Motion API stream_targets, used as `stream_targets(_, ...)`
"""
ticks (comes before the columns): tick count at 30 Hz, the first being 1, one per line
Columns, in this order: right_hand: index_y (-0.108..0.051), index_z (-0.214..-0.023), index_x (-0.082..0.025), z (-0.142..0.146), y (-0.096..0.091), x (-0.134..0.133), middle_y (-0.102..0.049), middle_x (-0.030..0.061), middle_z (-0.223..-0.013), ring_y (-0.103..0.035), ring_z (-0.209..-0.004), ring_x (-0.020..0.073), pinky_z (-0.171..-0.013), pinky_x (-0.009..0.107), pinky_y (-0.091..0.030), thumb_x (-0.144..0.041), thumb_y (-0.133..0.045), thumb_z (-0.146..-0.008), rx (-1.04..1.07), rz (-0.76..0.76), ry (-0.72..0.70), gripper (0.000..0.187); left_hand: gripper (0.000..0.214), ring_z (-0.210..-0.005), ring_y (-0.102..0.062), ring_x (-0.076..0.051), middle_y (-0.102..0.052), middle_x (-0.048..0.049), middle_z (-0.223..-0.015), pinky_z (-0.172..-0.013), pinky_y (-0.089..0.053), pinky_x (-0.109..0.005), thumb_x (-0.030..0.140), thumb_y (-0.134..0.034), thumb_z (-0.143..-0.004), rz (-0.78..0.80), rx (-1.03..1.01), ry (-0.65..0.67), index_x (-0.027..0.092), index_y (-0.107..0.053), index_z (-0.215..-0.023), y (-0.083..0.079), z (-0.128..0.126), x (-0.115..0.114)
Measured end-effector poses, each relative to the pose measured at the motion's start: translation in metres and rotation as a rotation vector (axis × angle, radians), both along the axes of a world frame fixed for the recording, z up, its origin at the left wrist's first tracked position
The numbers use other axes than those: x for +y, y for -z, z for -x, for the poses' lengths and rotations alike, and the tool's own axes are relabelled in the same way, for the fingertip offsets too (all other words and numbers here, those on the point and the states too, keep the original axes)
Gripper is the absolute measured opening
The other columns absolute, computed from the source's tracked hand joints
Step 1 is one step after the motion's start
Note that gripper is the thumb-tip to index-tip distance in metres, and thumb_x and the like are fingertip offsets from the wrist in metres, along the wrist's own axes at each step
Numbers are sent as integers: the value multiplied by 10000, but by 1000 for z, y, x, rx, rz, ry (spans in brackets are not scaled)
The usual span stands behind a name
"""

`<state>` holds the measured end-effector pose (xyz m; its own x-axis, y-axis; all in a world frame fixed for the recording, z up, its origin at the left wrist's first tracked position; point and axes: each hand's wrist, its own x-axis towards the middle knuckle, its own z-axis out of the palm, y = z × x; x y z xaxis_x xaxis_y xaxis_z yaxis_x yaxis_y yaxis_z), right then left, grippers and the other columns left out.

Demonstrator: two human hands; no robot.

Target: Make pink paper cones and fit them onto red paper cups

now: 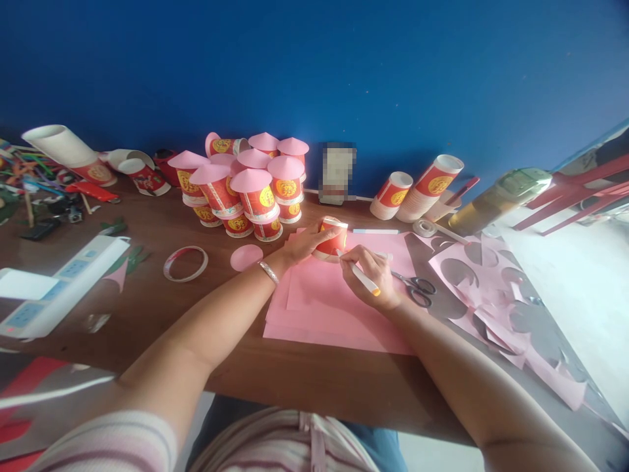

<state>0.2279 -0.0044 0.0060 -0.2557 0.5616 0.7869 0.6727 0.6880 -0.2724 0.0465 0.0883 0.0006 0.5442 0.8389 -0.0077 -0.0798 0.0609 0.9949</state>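
Note:
My left hand (308, 244) is closed around the side of a red paper cup (330, 248) that stands upside down on pink paper sheets (339, 314). In my right hand (371, 274) is a white marker pen (364, 280) with an orange end; its tip meets the cup's lower side. Scissors (419, 288) with dark handles lie just right of my right hand, blades partly hidden behind it. Left of my left wrist is a pink paper disc (246, 257).
Several cups with pink cone roofs (250, 181) are stacked at the back. Cup stacks (430, 187) and a bottle (498, 200) stand at right, near paper offcuts (491, 295). A tape roll (185, 264) and a power strip (63, 288) lie at left.

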Motion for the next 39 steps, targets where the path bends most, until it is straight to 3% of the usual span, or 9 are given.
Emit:
stream_targets(5, -573, -850, -242, 1, -2, -1, -636, -39, -685, -573, -537, 116, -535, 256, -404, -59, -549, -906, -7, -33, 5, 193, 577, -1123, -686, -275, -726, -78, -1183, -956, -555, -402, 636, -760, -859, 71, 2, -6, 212, -652, -1233, 0, 1, 0)
stream_targets(19, -534, -860, -239, 6, -4, -5, -614, -40, -680, -594, -560, 119, -525, 247, -388, -39, -537, -905, -56, -52, -11, 205, 577, -1139, -707, -284, -754, -98, -1207, -941, -568, -373, 650, -721, -878, 18, 53, -12, 189, -656, -1219, -6, 0, -2)
stream_targets(25, -522, -847, -241, 6, -3, -6, -603, -45, -668, -533, -534, 106, -539, 247, -392, -43, -527, -920, -77, -22, -18, 211, 552, -1202, -692, -294, -745, -94, -1261, -997, -562, -393, 614, -723, -884, 4, 44, -23, 190, -657, -1232, -7, 0, -3)
stream_targets(32, -508, -855, -247, 8, -6, -8, -589, -59, -654, -500, -523, 99, -540, 248, -396, -44, -536, -929, -52, -59, -86, 217, 697, -1132, -724, -291, -743, -151, -1282, -967, -573, -417, 651, -723, -866, 85, 30, 27, 157, -609, -1344, -8, 0, -3)
stream_targets(39, -519, -873, -246, 7, -7, -7, -597, -49, -671, -516, -532, 103, -533, 246, -397, -36, -533, -922, -59, -57, -70, 216, 538, -1175, -695, -271, -754, -78, -1234, -960, -567, -353, 641, -649, -934, -80, 126, -4, 206, -683, -1250, -8, 3, -2)
